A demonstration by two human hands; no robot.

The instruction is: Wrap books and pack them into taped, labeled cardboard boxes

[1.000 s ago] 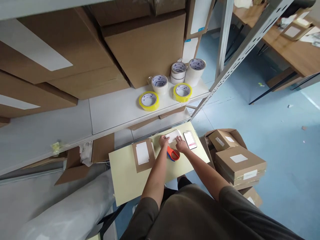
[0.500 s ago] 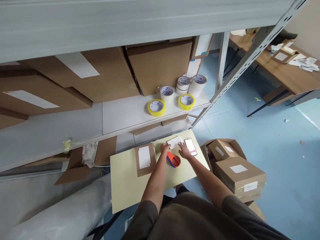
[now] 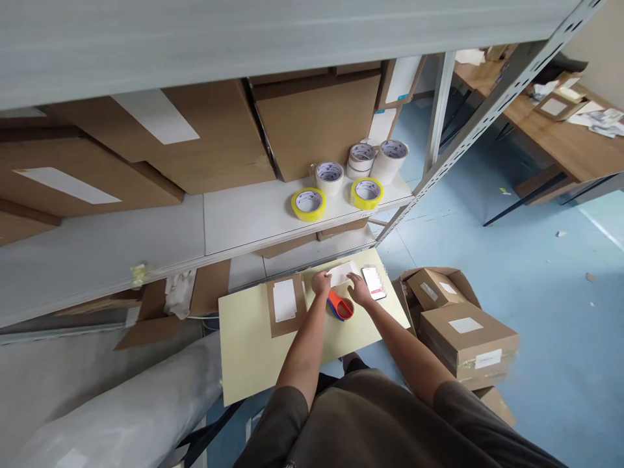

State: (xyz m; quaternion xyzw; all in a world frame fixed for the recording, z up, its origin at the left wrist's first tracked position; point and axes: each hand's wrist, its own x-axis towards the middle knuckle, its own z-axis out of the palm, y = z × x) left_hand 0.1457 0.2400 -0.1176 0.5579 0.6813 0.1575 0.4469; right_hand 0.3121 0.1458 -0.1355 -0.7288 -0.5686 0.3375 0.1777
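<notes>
A small white card or paper slip [image 3: 343, 272] lies on the pale yellow table, tilted up a little at its left end. My left hand [image 3: 321, 284] is closed on that left end, thumb and fingers pinching it. At the right lower corner is my right hand [image 3: 359, 290], fingers apart; whether it touches the card I cannot tell. Just below both hands sits an orange and blue tape dispenser [image 3: 344, 308]. To the right lies a phone [image 3: 374, 283] with a lit white screen. A flat brown cardboard piece [image 3: 275, 325] with white labels [image 3: 284, 300] on it rests left of my forearm.
Behind the pale yellow table [image 3: 244, 364] stands a metal shelf [image 3: 234, 224] with large cartons [image 3: 316, 123], yellow tape rolls [image 3: 308, 204] and white rolls [image 3: 329, 178]. Stacked boxes [image 3: 468, 341] flank the table's right side. A large grey wrapped bundle [image 3: 131, 403] lies on the left.
My left hand has closed on the card's left end and lifted it slightly. My right hand has drawn back a little from lying over the card. The view has shifted slightly.
</notes>
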